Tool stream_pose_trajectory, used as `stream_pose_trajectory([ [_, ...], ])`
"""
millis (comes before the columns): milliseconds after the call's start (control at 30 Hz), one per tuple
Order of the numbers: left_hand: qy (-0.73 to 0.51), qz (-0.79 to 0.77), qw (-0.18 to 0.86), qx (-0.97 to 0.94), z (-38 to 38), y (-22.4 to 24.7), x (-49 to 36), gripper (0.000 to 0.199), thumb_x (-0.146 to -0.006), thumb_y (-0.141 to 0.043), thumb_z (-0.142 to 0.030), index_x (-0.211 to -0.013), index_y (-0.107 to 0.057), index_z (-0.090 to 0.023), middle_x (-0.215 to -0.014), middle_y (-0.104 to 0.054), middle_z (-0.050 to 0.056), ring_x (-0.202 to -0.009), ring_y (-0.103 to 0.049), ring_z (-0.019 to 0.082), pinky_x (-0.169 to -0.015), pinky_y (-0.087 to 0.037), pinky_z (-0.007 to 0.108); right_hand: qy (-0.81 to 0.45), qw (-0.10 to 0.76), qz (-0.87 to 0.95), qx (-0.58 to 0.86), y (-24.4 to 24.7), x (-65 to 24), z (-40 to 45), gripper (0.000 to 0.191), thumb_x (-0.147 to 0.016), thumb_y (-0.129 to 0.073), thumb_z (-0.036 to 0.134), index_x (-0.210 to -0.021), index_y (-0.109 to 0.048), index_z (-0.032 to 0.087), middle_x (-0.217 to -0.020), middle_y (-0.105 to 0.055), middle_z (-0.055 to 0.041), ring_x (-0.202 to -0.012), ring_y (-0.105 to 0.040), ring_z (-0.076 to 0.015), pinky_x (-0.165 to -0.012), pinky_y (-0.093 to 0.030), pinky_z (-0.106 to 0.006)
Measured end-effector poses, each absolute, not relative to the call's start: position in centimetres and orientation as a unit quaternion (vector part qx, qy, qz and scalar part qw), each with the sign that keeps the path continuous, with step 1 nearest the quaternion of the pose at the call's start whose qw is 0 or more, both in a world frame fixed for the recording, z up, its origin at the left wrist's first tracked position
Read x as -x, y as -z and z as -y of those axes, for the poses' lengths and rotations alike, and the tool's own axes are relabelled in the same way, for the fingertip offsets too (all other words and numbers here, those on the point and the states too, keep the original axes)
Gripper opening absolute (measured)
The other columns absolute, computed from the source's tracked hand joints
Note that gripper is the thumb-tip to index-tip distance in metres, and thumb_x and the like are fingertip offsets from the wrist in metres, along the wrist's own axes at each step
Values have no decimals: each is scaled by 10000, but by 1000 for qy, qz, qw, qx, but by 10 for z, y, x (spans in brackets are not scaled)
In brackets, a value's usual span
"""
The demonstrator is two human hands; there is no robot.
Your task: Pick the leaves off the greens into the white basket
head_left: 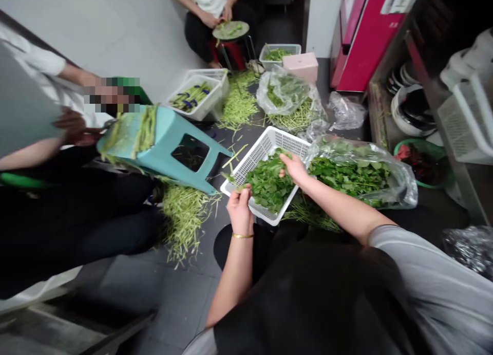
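Note:
A white perforated plastic basket [274, 219] lies in front of me, partly filled with leafy greens [269, 183]. My left hand [241, 208], with a gold bracelet at its wrist, is at the basket's near left rim. Its fingers are pinched together, and a small bit of green stem shows at the tips. Over the right side of the basket is my right hand [293, 169], its thumb and fingers closed around some of the leaves. Just right of the basket, an open clear plastic bag [400, 183] holds more of the greens.
A teal plastic stool [165, 134] bearing green stalks stands left, beside a seated person. Another seated person works at a round stool [231, 31]. Cut stems [185, 216] litter the floor. White baskets [210, 100], a pink box [302, 67] and a filled bag [287, 95] are farther back.

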State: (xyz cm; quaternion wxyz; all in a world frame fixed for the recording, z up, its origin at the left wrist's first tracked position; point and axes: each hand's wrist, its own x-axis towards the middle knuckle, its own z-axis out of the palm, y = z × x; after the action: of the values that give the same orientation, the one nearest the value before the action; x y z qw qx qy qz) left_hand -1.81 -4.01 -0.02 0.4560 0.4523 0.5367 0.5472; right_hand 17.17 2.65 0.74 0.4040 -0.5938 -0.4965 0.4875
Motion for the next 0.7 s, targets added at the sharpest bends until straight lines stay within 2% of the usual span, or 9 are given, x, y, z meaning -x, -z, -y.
stream_pose_trajectory([
  [100, -305, -550, 459, -627, 50, 26, 6, 185, -764, -591, -271, -612, -530, -184, -617, -563, -14, -625, -518, 124, -656, -441, 255, -396, 300, 561, 662, -19, -194, -38, 430, -714, -723, 354, -1065, -567, 159, -1001, -644, -76, -830, -606, -188, -769, -491, -317],
  [167, -210, -524, 469, -679, 61, 37, -9, 198, -664, -679, -204, -529, -537, -176, -532, -530, -19, -555, -488, 120, -608, -415, 247, -325, 222, 631, 668, -33, -229, -30, 309, -704, -718, 310, -962, -633, 162, -1039, -658, -94, -913, -603, -228, -829, -464, -335],
  [200, -145, -514, 452, -714, 67, 40, -17, 186, -655, -690, -194, -528, -556, -174, -550, -553, -8, -568, -507, 127, -613, -416, 248, -266, 157, 675, 670, -39, -253, -21, 212, -771, -642, 326, -910, -655, 166, -1016, -673, -94, -919, -607, -231, -829, -458, -335],
  [267, 6, -481, 380, -790, 75, 41, -36, 101, -710, -667, -229, -631, -633, -175, -704, -642, 40, -689, -586, 167, -665, -441, 262, -187, 74, 692, 693, -46, -309, 5, 258, -872, -490, 342, -865, -683, 170, -926, -700, -83, -897, -623, -215, -817, -452, -314],
  [333, 114, -431, 301, -843, 80, 36, -56, 152, -799, -598, -296, -835, -689, -179, -903, -679, 88, -848, -626, 208, -733, -465, 280, -142, -50, 648, 746, -40, -362, 36, 279, -854, -512, 348, -892, -709, 154, -945, -710, -115, -906, -636, -231, -784, -457, -303],
  [400, 117, -387, 272, -873, 82, 27, -75, 261, -855, -536, -335, -1012, -679, -184, -1021, -673, 105, -933, -629, 216, -793, -474, 288, -135, -179, 582, 782, -24, -398, 66, 282, -813, -551, 275, -967, -715, 106, -1027, -694, -185, -933, -643, -265, -753, -466, -309],
  [467, 76, -350, 274, -893, 84, 15, -90, 298, -879, -506, -334, -1089, -661, -190, -1053, -672, 98, -941, -633, 204, -831, -474, 286, -151, -225, 568, 777, -4, -415, 90, 296, -781, -564, 192, -1014, -710, 81, -1060, -681, -210, -933, -650, -271, -736, -471, -310],
  [567, 9, -304, 297, -905, 86, -3, -101, 270, -869, -529, -311, -1069, -676, -204, -1018, -687, 82, -897, -642, 190, -828, -476, 274, -157, -202, 591, 764, 9, -423, 109, 294, -789, -556, 187, -1028, -715, 124, -1078, -678, -178, -937, -649, -245, -744, -466, -297],
  [700, -106, -288, 335, -891, 85, -30, -105, 193, -848, -558, -274, -936, -722, -221, -892, -706, 67, -792, -645, 186, -755, -479, 270, -112, -112, 640, 752, -20, -446, 116, 295, -849, -516, 308, -1042, -712, 200, -1076, -680, -113, -943, -628, -217, -777, -452, -290],
])
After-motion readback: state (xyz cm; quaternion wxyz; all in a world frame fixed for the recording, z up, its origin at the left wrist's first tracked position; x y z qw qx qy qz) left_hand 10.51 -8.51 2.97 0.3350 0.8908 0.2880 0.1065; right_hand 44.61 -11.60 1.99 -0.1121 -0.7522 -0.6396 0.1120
